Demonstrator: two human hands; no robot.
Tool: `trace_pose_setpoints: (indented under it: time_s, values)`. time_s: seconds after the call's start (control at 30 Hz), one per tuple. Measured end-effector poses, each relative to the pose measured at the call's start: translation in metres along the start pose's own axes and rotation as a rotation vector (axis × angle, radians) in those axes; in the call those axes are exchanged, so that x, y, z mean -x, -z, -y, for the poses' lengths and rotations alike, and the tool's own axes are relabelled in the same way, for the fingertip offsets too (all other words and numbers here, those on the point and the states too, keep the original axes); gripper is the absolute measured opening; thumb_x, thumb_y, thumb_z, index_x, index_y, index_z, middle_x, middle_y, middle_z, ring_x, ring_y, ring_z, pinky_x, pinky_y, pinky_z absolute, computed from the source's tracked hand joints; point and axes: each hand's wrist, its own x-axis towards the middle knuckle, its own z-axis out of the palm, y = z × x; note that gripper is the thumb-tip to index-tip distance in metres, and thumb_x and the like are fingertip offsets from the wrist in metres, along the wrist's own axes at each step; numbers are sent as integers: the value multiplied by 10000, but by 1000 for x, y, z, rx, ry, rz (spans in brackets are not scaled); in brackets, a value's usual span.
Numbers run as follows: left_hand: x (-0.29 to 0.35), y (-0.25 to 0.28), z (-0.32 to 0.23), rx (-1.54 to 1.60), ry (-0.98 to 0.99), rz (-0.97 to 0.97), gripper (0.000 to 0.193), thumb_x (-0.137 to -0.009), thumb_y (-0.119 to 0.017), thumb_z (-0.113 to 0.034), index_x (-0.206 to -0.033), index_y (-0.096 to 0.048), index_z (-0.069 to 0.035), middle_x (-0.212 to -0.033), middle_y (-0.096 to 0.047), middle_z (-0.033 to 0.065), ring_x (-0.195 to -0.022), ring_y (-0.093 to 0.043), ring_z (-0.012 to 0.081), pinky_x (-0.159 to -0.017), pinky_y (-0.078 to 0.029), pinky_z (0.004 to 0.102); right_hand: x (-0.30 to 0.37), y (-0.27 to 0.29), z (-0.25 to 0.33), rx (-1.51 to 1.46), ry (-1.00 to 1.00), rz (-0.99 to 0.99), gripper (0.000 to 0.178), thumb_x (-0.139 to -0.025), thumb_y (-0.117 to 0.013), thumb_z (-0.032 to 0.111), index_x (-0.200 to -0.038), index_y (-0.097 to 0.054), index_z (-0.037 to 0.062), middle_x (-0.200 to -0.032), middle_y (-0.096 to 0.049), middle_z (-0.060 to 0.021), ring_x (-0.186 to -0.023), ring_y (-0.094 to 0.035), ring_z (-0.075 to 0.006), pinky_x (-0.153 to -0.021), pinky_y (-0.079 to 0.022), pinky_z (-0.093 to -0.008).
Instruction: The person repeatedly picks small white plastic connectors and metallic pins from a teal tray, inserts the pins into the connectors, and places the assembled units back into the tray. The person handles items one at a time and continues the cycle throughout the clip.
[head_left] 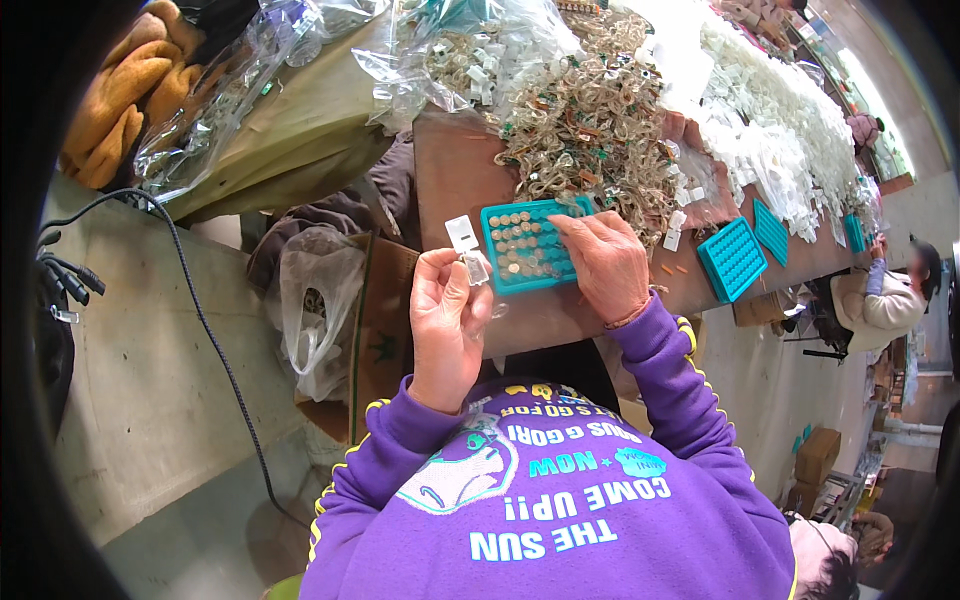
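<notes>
My left hand [447, 312] pinches a small white hinged plastic case [465, 240], its lid swung up away from the base. To the right of it, a teal tray [536, 284] with rows of pockets lies on the table, and many pockets hold small round pale metallic discs [515, 243]. My right hand [606, 262] is over the tray's right side, with thumb and fingers drawn together near its far edge. Whatever may be between those fingertips is too small to make out.
Beyond the tray rises a heap of tangled clear and brown cords [590, 130]. White plastic pieces [770, 130] pile up at the far right. Another teal tray [732, 260] lies rightward. A cardboard box [385, 330] with a plastic bag stands left. A person [880, 300] sits further along.
</notes>
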Motion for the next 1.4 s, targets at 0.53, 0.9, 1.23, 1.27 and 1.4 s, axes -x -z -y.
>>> trace_pose_setpoints:
  time_s: [0.53, 0.9, 1.23, 1.27, 1.4]
  values:
    - [-3, 8, -3, 145, 134, -8, 155, -996, -529, -186, -1098, -511, -70, -977, -635, 71, -832, -646, 140, -744, -542, 235, -32, -41, -9, -174, 20, 100, 76, -773, -666, 75, -847, -653, 66, -840, -625, -78, -835, -607, -282, -741, -511, -369]
    - [-5, 7, 3, 126, 125, 13, 184, -997, -526, -191, -1114, -511, -50, -997, -619, 91, -899, -623, 161, -819, -537, 271, -29, -19, -6, -263, -118, 86, 101, -766, -659, 40, -862, -633, 57, -836, -623, -98, -800, -638, -306, -707, -522, -387]
    - [-5, 3, 2, 42, 156, 3, 186, -990, -543, -213, -1118, -528, -79, -1003, -640, 69, -889, -625, 133, -796, -535, 268, -27, -15, -1, -112, 11, 188, 71, -754, -698, 78, -809, -659, 57, -806, -601, -83, -796, -623, -278, -701, -520, -364]
    - [-4, 3, 2, 43, 155, 4, 185, -988, -546, -213, -1116, -531, -80, -1005, -641, 68, -884, -627, 131, -788, -536, 267, -29, -10, 3, -110, -46, 210, 68, -754, -703, 70, -807, -663, 55, -801, -607, -80, -775, -628, -270, -685, -522, -354]
    - [-4, 1, 3, 17, 180, 11, 171, -973, -577, -195, -1097, -544, -82, -1016, -644, 52, -896, -629, 120, -794, -529, 273, -29, 20, 26, -558, -190, 116, 132, -732, -737, -35, -849, -702, 14, -827, -670, -81, -723, -658, -158, -655, -539, -264]
